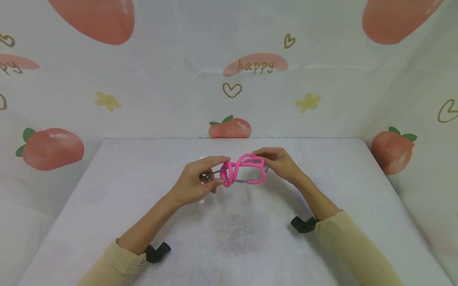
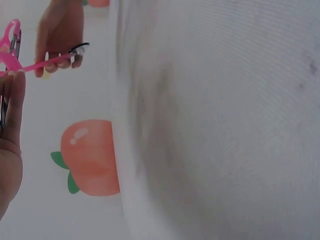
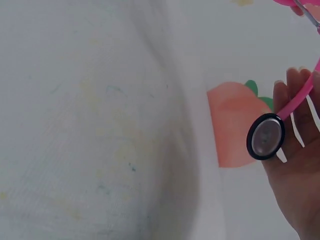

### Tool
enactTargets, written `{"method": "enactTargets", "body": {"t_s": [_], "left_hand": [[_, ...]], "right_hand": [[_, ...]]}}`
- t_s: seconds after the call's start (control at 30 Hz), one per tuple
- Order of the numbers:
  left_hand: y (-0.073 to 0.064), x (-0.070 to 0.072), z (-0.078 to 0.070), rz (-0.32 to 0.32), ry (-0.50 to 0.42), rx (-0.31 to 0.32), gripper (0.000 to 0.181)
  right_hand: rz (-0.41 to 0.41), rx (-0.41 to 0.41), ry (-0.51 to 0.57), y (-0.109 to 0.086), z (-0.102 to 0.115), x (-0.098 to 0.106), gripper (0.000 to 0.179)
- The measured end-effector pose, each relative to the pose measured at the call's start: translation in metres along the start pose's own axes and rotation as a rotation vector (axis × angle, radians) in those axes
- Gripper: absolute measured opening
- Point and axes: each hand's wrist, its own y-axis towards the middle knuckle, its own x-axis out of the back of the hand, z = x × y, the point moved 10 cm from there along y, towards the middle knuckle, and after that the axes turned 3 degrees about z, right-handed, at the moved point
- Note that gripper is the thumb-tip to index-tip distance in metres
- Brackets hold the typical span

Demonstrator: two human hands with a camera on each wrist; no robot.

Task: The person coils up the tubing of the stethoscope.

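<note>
A pink stethoscope [image 1: 231,174] is held up above the table, its tubing wound in loops around its metal ear tubes [image 1: 216,178]. My left hand [image 1: 189,182] grips the looped bundle at its left end, with thumb and fingertips on the pink tubing. On the other side, my right hand [image 1: 282,163] pinches the tubing close to the chest piece. That round chest piece [image 3: 266,137], silver with a black rim, hangs beside the right fingers in the right wrist view. In the left wrist view the bundle is partly cut off at the left edge.
Beneath both hands lies a white table [image 1: 143,222] with a greyish smudge near its middle. A white cloth backdrop [image 1: 179,103] with peach prints stands behind it. Black bands with short stubs [image 1: 158,252] sit at both wrists, by the beige sleeves.
</note>
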Motion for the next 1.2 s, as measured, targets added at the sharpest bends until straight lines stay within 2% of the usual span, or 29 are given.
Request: {"method": "enactTargets", "body": {"t_s": [0.17, 0.23, 0.47, 0.67, 0.8, 0.9, 1.07, 1.2], "left_hand": [[-0.005, 0.000, 0.023, -0.011, -0.013, 0.031, 0.060], [-0.005, 0.002, 0.027, -0.018, -0.016, 0.038, 0.061], [-0.005, 0.006, 0.029, -0.029, 0.001, 0.029, 0.062], [-0.006, 0.005, 0.032, -0.043, 0.000, 0.036, 0.062], [-0.005, 0.003, 0.030, -0.052, 0.002, 0.037, 0.061], [-0.003, 0.003, 0.020, -0.065, 0.019, 0.025, 0.059], [0.001, 0.006, 0.004, -0.106, 0.109, 0.040, 0.057], [0.001, 0.006, 0.005, -0.137, 0.158, 0.070, 0.057]], "right_hand": [[0.015, -0.001, 0.045, -0.003, -0.008, 0.000, 0.025], [0.015, -0.013, 0.056, -0.005, -0.013, 0.000, 0.024], [0.008, -0.027, 0.058, -0.009, -0.021, -0.003, 0.022], [-0.006, -0.084, 0.036, -0.010, -0.024, -0.009, 0.021], [-0.026, -0.124, 0.011, -0.011, -0.033, -0.011, 0.025], [-0.034, -0.157, -0.022, -0.012, -0.036, -0.017, 0.025], [-0.063, -0.191, -0.095, -0.017, -0.034, -0.028, 0.020], [-0.114, -0.220, -0.164, -0.021, -0.028, -0.034, 0.020]]}}
